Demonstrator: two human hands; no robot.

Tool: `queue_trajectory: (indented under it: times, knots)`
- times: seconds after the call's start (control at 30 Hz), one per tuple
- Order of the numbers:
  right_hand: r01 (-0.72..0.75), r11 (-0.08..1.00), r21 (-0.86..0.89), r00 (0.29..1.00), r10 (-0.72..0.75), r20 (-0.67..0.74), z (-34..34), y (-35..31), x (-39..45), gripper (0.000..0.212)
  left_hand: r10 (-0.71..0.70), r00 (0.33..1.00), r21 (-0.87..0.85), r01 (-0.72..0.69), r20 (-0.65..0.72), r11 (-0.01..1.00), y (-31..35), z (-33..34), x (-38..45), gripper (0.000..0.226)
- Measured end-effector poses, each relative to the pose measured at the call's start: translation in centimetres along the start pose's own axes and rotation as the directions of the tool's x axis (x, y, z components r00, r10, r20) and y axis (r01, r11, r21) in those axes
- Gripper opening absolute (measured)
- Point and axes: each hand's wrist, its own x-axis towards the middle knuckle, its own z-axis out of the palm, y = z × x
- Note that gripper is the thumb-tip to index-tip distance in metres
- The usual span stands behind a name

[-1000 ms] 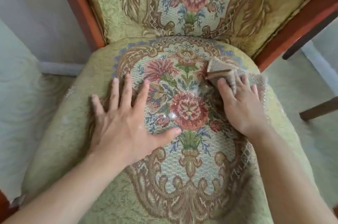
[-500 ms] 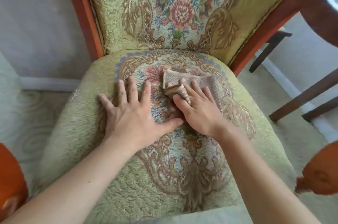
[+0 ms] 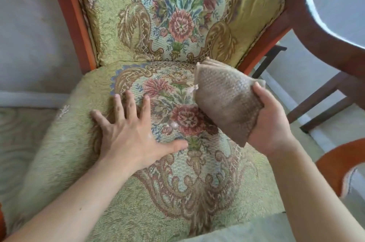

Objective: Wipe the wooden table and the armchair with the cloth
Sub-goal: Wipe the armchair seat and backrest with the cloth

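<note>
The armchair (image 3: 65,162) fills the view: green upholstery with a floral pattern and a reddish wooden frame. My left hand (image 3: 130,135) lies flat on the seat with its fingers spread, left of the woven flowers. My right hand (image 3: 270,123) holds a folded beige-brown cloth (image 3: 225,101) lifted off the seat, above its right half, with the cloth's broad face turned up toward the camera. The wooden table is not clearly in view.
The chair's right wooden armrest (image 3: 316,30) curves across the upper right. Dark wooden legs (image 3: 316,107) of other furniture stand on the pale floor to the right. A grey wall with a white skirting board (image 3: 29,99) runs behind on the left.
My right hand slid the cloth leftward over the seat, then raised it off the fabric and turned it face up on the right. My left hand stayed pressed on the seat.
</note>
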Motion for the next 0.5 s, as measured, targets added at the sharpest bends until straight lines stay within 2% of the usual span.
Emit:
queue_trajectory:
  times: [0.07, 0.17, 0.2, 0.27, 0.33, 0.37, 0.43, 0.47, 0.5]
  knots:
    - [0.142, 0.99, -0.019, 0.976, -0.143, -0.163, -0.8, -1.2, 0.9, 0.045, 0.001, 1.0, 0.004, -0.001, 0.0, 1.0, 0.0, 0.1, 0.0, 0.153]
    - [0.311, 0.949, -0.046, 0.91, -0.312, -0.272, -1.1, -2.5, 2.2, 0.035, 0.002, 1.0, 0.008, -0.002, -0.001, 1.0, -0.1, 0.2, 0.1, 0.153]
    - [0.34, 0.935, -0.103, 0.887, -0.355, -0.295, -1.0, -2.5, 2.6, 0.039, 0.002, 1.0, 0.01, -0.002, -0.001, 1.0, -0.1, 0.2, 0.2, 0.153]
    - [0.332, 0.845, -0.418, 0.841, -0.466, -0.274, -0.6, -1.6, 3.2, 0.051, 0.0, 1.0, 0.013, 0.0, 0.002, 1.0, -0.1, 0.2, 0.2, 0.152]
    - [0.252, 0.564, -0.787, 0.831, -0.542, -0.123, -0.4, 0.8, 4.2, 0.067, -0.001, 1.0, 0.012, 0.001, 0.006, 1.0, -0.1, 0.2, 0.1, 0.152]
    - [0.222, 0.364, -0.905, 0.851, -0.525, -0.002, -0.4, 2.2, 4.9, 0.063, -0.003, 1.0, 0.01, 0.003, 0.008, 1.0, -0.1, 0.2, 0.1, 0.152]
    - [0.17, -0.024, -0.985, 0.924, -0.343, 0.168, -0.2, 4.7, 6.2, 0.046, -0.004, 1.0, 0.013, 0.004, 0.012, 1.0, -0.1, 0.1, 0.0, 0.152]
    - [0.17, -0.115, -0.979, 0.941, -0.275, 0.196, -0.1, 5.4, 6.7, 0.045, -0.005, 1.0, 0.015, 0.005, 0.014, 1.0, -0.1, 0.1, 0.0, 0.152]
    - [0.18, -0.131, -0.975, 0.949, -0.236, 0.207, 0.0, 5.5, 7.1, 0.046, -0.006, 1.0, 0.016, 0.005, 0.015, 1.0, 0.0, 0.1, 0.0, 0.152]
